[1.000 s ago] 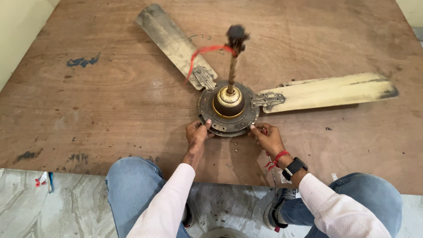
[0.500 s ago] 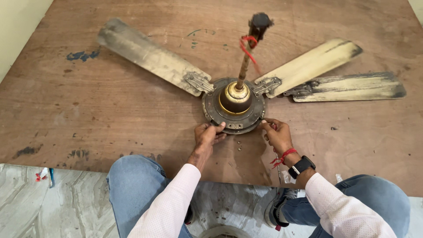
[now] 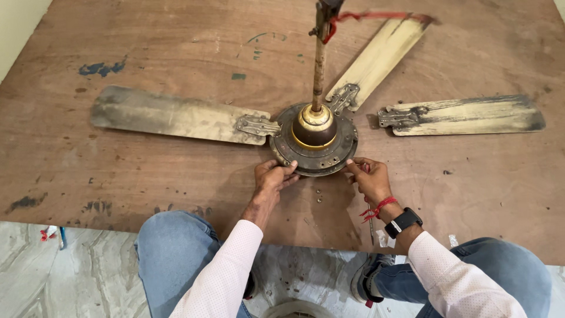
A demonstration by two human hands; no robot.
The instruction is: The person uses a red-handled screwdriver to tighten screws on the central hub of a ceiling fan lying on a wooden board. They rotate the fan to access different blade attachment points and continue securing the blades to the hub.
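Gripping the near rim of a ceiling fan motor housing (image 3: 315, 154), both hands at work on a plywood board (image 3: 176, 171).

Item: round dark housing with brass-coloured dome, lying near the middle of the board; rusty downrod (image 3: 318, 70) rising from it, red wire (image 3: 359, 16) at its top. Left hand (image 3: 274, 176): fingers curled, pressed on the lower left rim. Right hand (image 3: 369, 176): fingers pinching the lower right rim; red thread and black watch (image 3: 402, 222) at the wrist. Two worn blades attached: left blade (image 3: 170, 115) and upper right blade (image 3: 379, 56). Loose blade (image 3: 465, 115) lies apart on the right. Small screws (image 3: 318, 195) lie between the hands. Marble floor (image 3: 70, 277) under the knees.
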